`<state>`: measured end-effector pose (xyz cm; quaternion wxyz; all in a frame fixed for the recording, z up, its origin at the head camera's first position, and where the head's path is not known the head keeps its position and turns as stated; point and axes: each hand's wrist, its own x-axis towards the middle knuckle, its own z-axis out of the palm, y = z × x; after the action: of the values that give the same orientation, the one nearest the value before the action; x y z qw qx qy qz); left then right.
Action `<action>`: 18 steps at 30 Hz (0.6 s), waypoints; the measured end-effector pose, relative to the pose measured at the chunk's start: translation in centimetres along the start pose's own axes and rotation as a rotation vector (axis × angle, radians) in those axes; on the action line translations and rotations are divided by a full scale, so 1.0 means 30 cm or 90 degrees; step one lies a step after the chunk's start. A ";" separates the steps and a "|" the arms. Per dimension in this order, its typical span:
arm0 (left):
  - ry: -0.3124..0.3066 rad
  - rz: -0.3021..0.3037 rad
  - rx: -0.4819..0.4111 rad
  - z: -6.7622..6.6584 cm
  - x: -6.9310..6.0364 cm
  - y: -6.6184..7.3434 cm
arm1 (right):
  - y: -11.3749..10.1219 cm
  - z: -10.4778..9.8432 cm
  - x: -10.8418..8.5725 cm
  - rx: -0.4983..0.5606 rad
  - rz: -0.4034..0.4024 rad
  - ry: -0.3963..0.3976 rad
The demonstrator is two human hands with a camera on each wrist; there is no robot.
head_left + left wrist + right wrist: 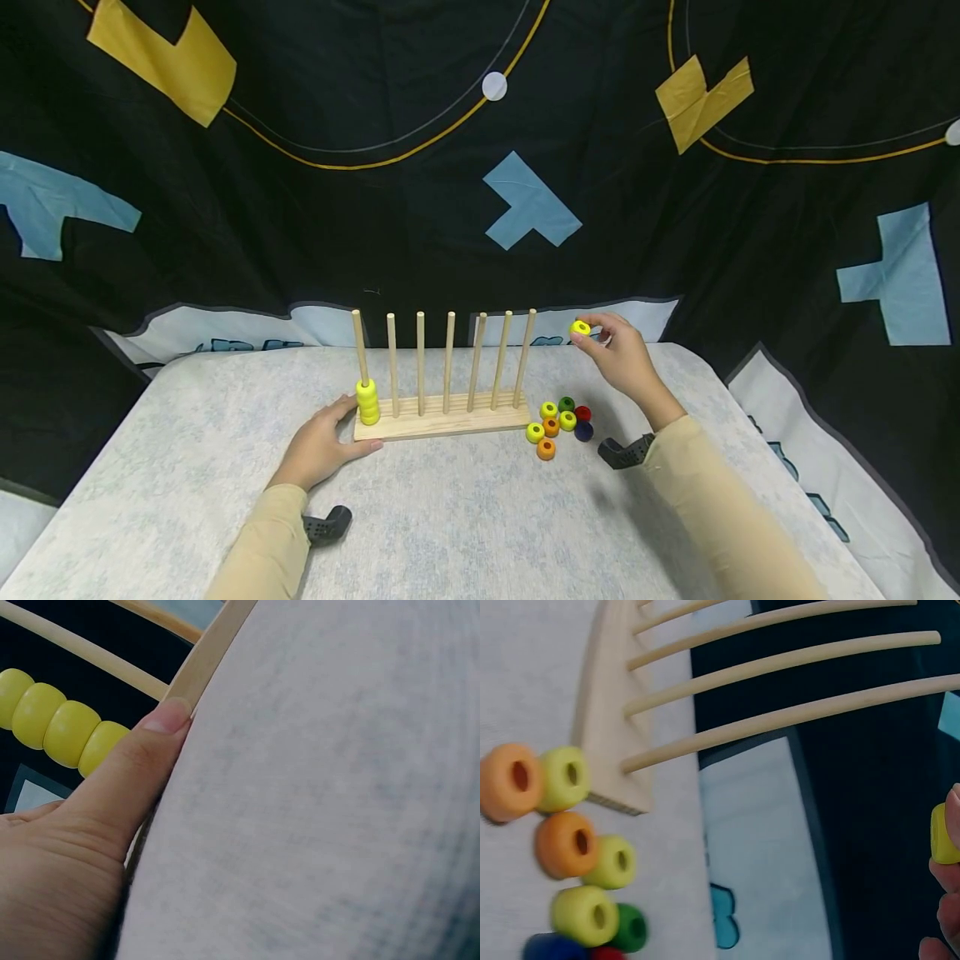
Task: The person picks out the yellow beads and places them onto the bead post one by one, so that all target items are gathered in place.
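Note:
A wooden peg stand (pixel 450 427) with several upright pegs sits on the table. Several yellow beads are stacked on its leftmost peg, and the left wrist view shows these stacked beads (pixel 71 731) up close. My left hand (pixel 318 442) grips the left end of the base, thumb along the front edge and fingers toward the back. Raised to the right of the stand, my right hand (pixel 618 354) pinches a yellow bead (pixel 581 328) between thumb and fingers. Only part of that bead and the fingertips show at the edge of the right wrist view.
Loose beads lie at the stand's right end: yellow (pixel 535 432), orange (pixel 546 450), green (pixel 566 404), red (pixel 582 413) and dark blue (pixel 583 431). A dark cloth (pixel 420 233) with taped shapes hangs behind the pale table (pixel 450 517).

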<state>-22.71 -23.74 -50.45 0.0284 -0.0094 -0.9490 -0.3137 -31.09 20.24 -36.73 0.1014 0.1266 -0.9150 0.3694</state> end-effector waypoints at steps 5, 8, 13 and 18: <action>-0.001 -0.003 -0.002 -0.002 -0.002 0.004 | -0.051 -0.015 0.041 0.003 -0.041 0.006; -0.002 -0.005 -0.003 -0.003 -0.002 0.006 | -0.080 -0.017 0.058 0.008 -0.061 0.006; 0.001 -0.002 -0.002 -0.003 -0.002 0.005 | -0.130 -0.021 0.084 0.019 -0.082 0.008; 0.004 0.002 0.000 -0.003 -0.002 0.003 | -0.177 -0.022 0.110 0.021 -0.098 0.006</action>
<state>-22.63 -23.72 -50.35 0.0319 -0.0098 -0.9490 -0.3134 -32.53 16.49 -31.90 0.1317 0.1967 -0.8957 0.3764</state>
